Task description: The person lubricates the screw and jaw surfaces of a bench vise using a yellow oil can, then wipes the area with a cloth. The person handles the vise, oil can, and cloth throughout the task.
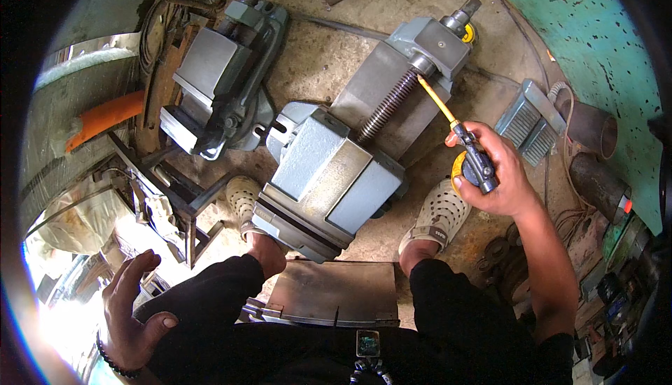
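Observation:
My right hand (495,168) is wrapped round an oil can (476,157) with a black pump head, a yellow body and a thin yellow-orange spout. The spout's tip is at the upper end of the threaded screw (389,107) of a large grey-blue machine vise (327,175), by its collar. I cannot tell whether the tip touches the metal. This vise lies on the floor between my feet. Over at the lower left, my left hand (133,315) is raised, empty, with fingers apart. It touches nothing that I can see.
A second machine vise (220,77) sits at the upper left. A ribbed foot pedal (528,122) with a cable and dark pipe pieces (589,129) lie at the right, by a worn green panel (560,21). A metal frame (185,206) stands left of my feet; a flat plate (332,290) lies below the vise.

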